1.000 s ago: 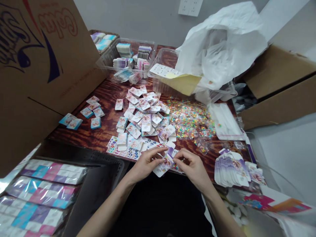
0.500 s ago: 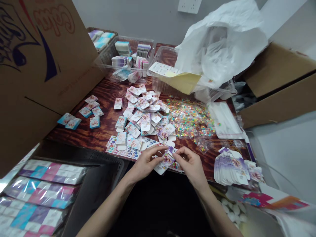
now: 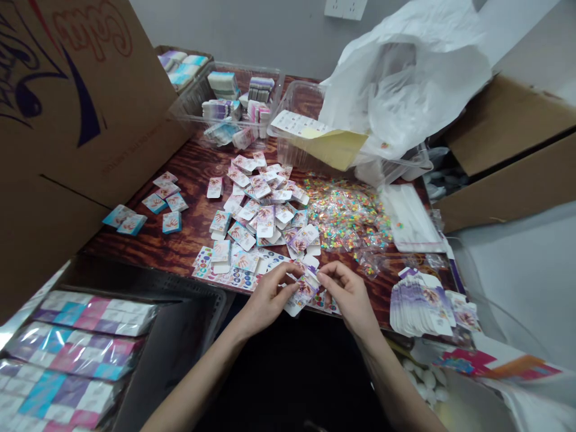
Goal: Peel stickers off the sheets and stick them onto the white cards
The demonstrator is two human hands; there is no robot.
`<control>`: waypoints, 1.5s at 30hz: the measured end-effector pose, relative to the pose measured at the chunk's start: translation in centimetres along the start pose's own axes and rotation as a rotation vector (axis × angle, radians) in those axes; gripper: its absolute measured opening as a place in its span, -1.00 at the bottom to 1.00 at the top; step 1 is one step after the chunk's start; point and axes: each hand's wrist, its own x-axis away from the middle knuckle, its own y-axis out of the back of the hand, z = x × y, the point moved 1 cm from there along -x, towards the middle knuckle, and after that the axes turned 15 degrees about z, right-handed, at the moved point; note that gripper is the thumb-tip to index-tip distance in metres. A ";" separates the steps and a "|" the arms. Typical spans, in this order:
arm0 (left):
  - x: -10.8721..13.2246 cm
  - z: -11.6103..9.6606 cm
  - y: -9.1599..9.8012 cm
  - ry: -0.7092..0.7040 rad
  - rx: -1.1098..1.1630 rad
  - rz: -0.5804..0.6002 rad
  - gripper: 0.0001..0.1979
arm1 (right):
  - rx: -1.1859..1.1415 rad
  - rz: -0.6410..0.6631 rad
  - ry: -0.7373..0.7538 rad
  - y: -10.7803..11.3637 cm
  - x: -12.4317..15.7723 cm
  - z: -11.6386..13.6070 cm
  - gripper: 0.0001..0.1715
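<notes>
My left hand [image 3: 267, 297] and my right hand [image 3: 348, 295] meet at the near edge of the wooden table [image 3: 189, 240]. Both pinch a small white and purple printed card [image 3: 302, 294] held between them. Just beyond the hands lies a sticker sheet with coloured dots [image 3: 225, 270]. A loose heap of similar small cards [image 3: 263, 210] covers the middle of the table. To its right lies a pile of tiny clear bags with colourful beads [image 3: 348, 216].
A fanned stack of purple cards [image 3: 420, 303] lies at the right. Clear plastic tubs [image 3: 229, 102] with card stacks stand at the back. A white plastic bag [image 3: 405, 78], cardboard boxes [image 3: 67, 120], and wrapped bundles [image 3: 76, 345] at bottom left surround the table.
Both hands stay together on the card, working it with the fingers; the hands shifted slightly up in view. The table items have not moved.
</notes>
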 end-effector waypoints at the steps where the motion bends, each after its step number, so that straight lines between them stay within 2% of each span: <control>1: 0.0 -0.1 0.0 -0.019 -0.049 0.000 -0.83 | -0.034 0.005 -0.007 0.1 -0.1 -0.2 -0.68; 5: 0.1 -0.8 -0.2 -0.096 -0.235 0.023 -0.74 | -0.060 -0.012 0.015 -0.1 -0.3 -0.4 -0.67; 9: 0.1 -1.2 -0.5 -0.066 -0.315 0.039 -0.74 | -0.079 -0.026 0.034 -0.7 -0.1 -0.4 -0.68; 14: -0.3 -1.0 -0.6 -0.021 -0.245 0.008 -0.90 | -0.099 -0.021 0.044 -0.9 -0.1 -0.6 -0.72; 20: -0.6 -0.7 -0.6 -0.044 -0.193 0.036 -0.84 | -0.068 -0.041 0.052 -0.9 -0.1 -0.9 -0.71; 26: -0.6 -0.3 -0.6 -0.058 -0.146 0.008 -0.84 | -0.074 -0.017 0.051 -1.0 -0.1 -1.0 -0.72; 30: -0.6 -0.1 -0.8 -0.076 -0.144 -0.035 -0.87 | -0.052 -0.048 0.046 -1.2 0.1 -0.8 -0.71; 36: -0.4 0.0 -1.6 -0.112 -0.163 -0.086 -0.88 | 0.075 -0.103 0.089 -1.3 0.4 -0.2 -0.73; 39: -0.3 0.1 -1.8 -0.120 -0.171 -0.090 -0.89 | 0.149 -0.088 0.150 -1.3 0.5 0.1 -0.76; 45: 0.0 1.1 -2.0 -0.007 -0.079 -0.096 -0.90 | 0.279 -0.076 0.220 -1.3 0.7 0.4 -0.75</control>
